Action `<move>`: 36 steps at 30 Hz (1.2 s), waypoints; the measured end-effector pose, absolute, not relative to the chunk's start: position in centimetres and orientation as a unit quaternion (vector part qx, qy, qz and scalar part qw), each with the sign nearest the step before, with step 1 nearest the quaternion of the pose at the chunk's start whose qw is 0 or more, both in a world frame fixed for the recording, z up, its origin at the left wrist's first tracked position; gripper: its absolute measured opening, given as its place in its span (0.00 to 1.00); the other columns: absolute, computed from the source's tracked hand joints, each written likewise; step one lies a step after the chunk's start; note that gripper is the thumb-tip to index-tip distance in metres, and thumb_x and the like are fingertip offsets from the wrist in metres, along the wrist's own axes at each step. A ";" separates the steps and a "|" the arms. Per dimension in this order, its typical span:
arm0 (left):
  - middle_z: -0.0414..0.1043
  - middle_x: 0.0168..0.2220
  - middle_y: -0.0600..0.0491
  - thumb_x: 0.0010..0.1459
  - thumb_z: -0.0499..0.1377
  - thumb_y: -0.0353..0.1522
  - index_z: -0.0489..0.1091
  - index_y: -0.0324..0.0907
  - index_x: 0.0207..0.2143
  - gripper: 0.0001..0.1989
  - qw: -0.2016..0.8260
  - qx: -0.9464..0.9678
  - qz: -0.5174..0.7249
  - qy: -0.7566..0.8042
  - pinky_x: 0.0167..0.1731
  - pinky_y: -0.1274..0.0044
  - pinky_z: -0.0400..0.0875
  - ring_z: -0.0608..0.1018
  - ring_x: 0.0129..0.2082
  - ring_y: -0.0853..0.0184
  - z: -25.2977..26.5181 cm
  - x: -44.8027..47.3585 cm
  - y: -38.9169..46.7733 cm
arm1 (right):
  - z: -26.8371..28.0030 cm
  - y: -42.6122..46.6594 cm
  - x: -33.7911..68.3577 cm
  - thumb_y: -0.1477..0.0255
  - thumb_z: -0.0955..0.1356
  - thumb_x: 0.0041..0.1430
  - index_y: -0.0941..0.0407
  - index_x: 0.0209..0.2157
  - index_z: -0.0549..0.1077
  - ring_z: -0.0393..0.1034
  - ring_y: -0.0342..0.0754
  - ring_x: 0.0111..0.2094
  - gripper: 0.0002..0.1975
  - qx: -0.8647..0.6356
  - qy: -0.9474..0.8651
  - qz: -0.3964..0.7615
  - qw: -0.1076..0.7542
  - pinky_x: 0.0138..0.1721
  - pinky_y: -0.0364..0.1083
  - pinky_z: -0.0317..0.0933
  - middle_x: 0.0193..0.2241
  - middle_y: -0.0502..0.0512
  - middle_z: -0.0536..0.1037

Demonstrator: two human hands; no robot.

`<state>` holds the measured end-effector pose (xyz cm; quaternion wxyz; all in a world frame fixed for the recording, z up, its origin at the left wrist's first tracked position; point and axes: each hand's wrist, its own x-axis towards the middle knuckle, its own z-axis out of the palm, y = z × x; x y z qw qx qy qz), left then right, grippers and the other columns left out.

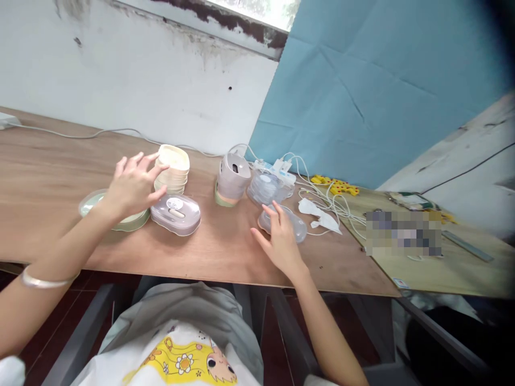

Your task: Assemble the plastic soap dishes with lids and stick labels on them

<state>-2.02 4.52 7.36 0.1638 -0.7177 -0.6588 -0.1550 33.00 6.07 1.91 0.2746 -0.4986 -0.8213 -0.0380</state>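
Observation:
My left hand (132,187) is spread open, palm down, its fingertips at the stack of cream plastic trays (174,161). Whether they touch is hard to tell. Its thumb hovers by a closed lilac box (177,214) with a round white sticker and an oval slot in the top. Partly beneath the left wrist lies a pale green tray with a clear rim (139,221). My right hand (281,238) is open, fingers apart, over a clear oval plastic lid (295,225); contact cannot be made out. Between the hands stands a stack of lilac covers (233,174) above green and peach pieces.
More clear lids (265,187) are stacked behind my right hand, beside a white power strip (281,170). Loose white cables (338,201), torn white paper (319,214) and yellow dotted pieces (336,185) lie to the right. A metal ruler (466,245) rests farther right.

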 end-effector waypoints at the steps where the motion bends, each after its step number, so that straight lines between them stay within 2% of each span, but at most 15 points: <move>1: 0.52 0.66 0.38 0.65 0.51 0.39 0.61 0.37 0.61 0.25 0.160 -0.711 -0.153 -0.667 0.59 0.49 0.49 0.56 0.64 0.41 7.9 -1.7 5.9 | 1.7 6.3 33.9 0.65 0.66 0.61 0.58 0.60 0.59 0.49 0.66 0.65 0.28 -0.525 -0.811 -0.055 0.252 0.61 0.66 0.50 0.64 0.69 0.56; 4: 0.57 0.63 0.37 0.64 0.54 0.41 0.66 0.37 0.56 0.23 0.132 -0.701 -0.138 -0.688 0.55 0.50 0.57 0.63 0.59 0.41 8.7 -0.7 9.1 | 1.1 7.0 36.9 0.63 0.67 0.59 0.56 0.59 0.62 0.43 0.73 0.66 0.29 -0.592 -0.788 -0.047 0.161 0.59 0.73 0.48 0.64 0.68 0.57; 7: 0.67 0.56 0.38 0.64 0.54 0.38 0.72 0.36 0.47 0.16 0.111 -0.692 -0.130 -0.701 0.50 0.55 0.63 0.67 0.55 0.44 8.5 0.0 10.6 | 0.6 7.4 39.6 0.61 0.67 0.58 0.53 0.59 0.63 0.40 0.72 0.67 0.28 -0.599 -0.793 -0.009 0.111 0.57 0.74 0.49 0.65 0.65 0.55; 11: 0.72 0.50 0.41 0.63 0.55 0.35 0.74 0.38 0.41 0.12 0.107 -0.676 -0.150 -0.713 0.47 0.60 0.67 0.69 0.53 0.46 8.2 -0.1 10.4 | 0.4 7.8 41.4 0.62 0.66 0.60 0.52 0.55 0.67 0.46 0.64 0.66 0.23 -0.556 -0.814 -0.003 0.165 0.61 0.66 0.51 0.62 0.63 0.58; 14: 0.72 0.49 0.40 0.64 0.54 0.35 0.73 0.37 0.43 0.13 0.117 -0.669 -0.203 -0.705 0.45 0.62 0.68 0.69 0.53 0.47 8.5 -0.5 9.0 | 0.4 8.0 41.9 0.60 0.66 0.59 0.50 0.54 0.67 0.53 0.65 0.63 0.22 -0.574 -0.795 -0.004 0.198 0.59 0.65 0.52 0.61 0.62 0.58; 17: 0.70 0.49 0.40 0.66 0.50 0.37 0.70 0.37 0.47 0.16 0.125 -0.677 -0.284 -0.668 0.46 0.62 0.68 0.69 0.53 0.48 8.6 -0.2 6.1 | 0.2 8.2 42.3 0.57 0.68 0.57 0.52 0.55 0.65 0.59 0.64 0.59 0.26 -0.584 -0.784 0.026 0.210 0.57 0.64 0.56 0.57 0.63 0.61; 19: 0.72 0.46 0.41 0.67 0.47 0.39 0.69 0.38 0.46 0.17 0.107 -0.700 -0.320 -0.630 0.43 0.64 0.70 0.74 0.48 0.52 8.1 0.6 3.6 | 0.1 8.3 42.4 0.55 0.69 0.55 0.55 0.55 0.64 0.63 0.63 0.56 0.30 -0.590 -0.772 0.040 0.231 0.55 0.63 0.58 0.53 0.65 0.64; 21: 0.74 0.43 0.46 0.67 0.47 0.39 0.70 0.41 0.41 0.15 0.058 -0.751 -0.328 -0.571 0.38 0.70 0.73 0.78 0.40 0.60 7.0 1.7 1.1 | 0.1 8.4 42.1 0.54 0.70 0.52 0.56 0.54 0.64 0.63 0.63 0.55 0.32 -0.599 -0.749 0.028 0.281 0.54 0.63 0.58 0.51 0.65 0.67; 22: 0.75 0.43 0.49 0.67 0.48 0.39 0.70 0.42 0.39 0.14 0.026 -0.785 -0.320 -0.530 0.39 0.73 0.74 0.79 0.41 0.63 6.2 2.3 -0.1 | 0.2 8.4 41.8 0.54 0.70 0.52 0.57 0.54 0.64 0.63 0.63 0.55 0.33 -0.601 -0.735 0.020 0.313 0.54 0.63 0.58 0.50 0.66 0.67; 23: 0.75 0.44 0.50 0.67 0.49 0.37 0.70 0.44 0.37 0.13 -0.010 -0.826 -0.304 -0.474 0.42 0.75 0.74 0.78 0.45 0.63 5.4 3.0 -1.1 | 0.3 8.3 41.3 0.54 0.70 0.51 0.57 0.53 0.64 0.62 0.63 0.55 0.32 -0.598 -0.722 0.019 0.347 0.54 0.63 0.58 0.51 0.66 0.68; 25: 0.74 0.49 0.50 0.67 0.49 0.31 0.70 0.44 0.38 0.10 -0.090 -0.892 -0.250 -0.366 0.50 0.74 0.71 0.72 0.57 0.61 3.6 4.1 -2.3 | 0.7 7.8 40.1 0.54 0.71 0.50 0.56 0.53 0.64 0.62 0.62 0.55 0.33 -0.579 -0.707 0.043 0.404 0.54 0.62 0.59 0.52 0.65 0.68; 27: 0.73 0.51 0.50 0.66 0.50 0.28 0.69 0.44 0.39 0.09 -0.132 -0.919 -0.207 -0.310 0.56 0.70 0.67 0.64 0.63 0.58 2.0 4.9 -2.5 | 1.3 6.9 38.7 0.56 0.72 0.50 0.55 0.54 0.63 0.63 0.59 0.55 0.33 -0.544 -0.714 0.099 0.430 0.55 0.60 0.60 0.54 0.63 0.68; 30: 0.69 0.57 0.50 0.65 0.52 0.26 0.68 0.45 0.45 0.09 -0.119 -0.922 -0.199 -0.310 0.60 0.65 0.62 0.60 0.65 0.57 0.1 5.1 -1.6 | 2.0 5.4 36.4 0.59 0.73 0.51 0.52 0.57 0.60 0.63 0.56 0.57 0.35 -0.459 -0.773 0.230 0.374 0.57 0.56 0.60 0.57 0.60 0.67; 32: 0.67 0.59 0.48 0.65 0.50 0.24 0.66 0.44 0.49 0.13 -0.086 -0.917 -0.220 -0.322 0.59 0.64 0.63 0.64 0.63 0.58 -0.5 4.6 -0.9 | 2.0 4.7 35.2 0.60 0.74 0.52 0.51 0.59 0.59 0.63 0.55 0.58 0.36 -0.397 -0.811 0.307 0.301 0.59 0.55 0.59 0.58 0.59 0.66; 36: 0.72 0.52 0.47 0.64 0.46 0.23 0.65 0.43 0.50 0.16 -0.027 -0.897 -0.288 -0.335 0.51 0.68 0.67 0.73 0.52 0.62 -0.2 3.0 -0.3 | 1.3 4.5 33.3 0.61 0.73 0.53 0.52 0.60 0.59 0.54 0.56 0.64 0.36 -0.333 -0.854 0.313 0.249 0.62 0.57 0.53 0.61 0.63 0.61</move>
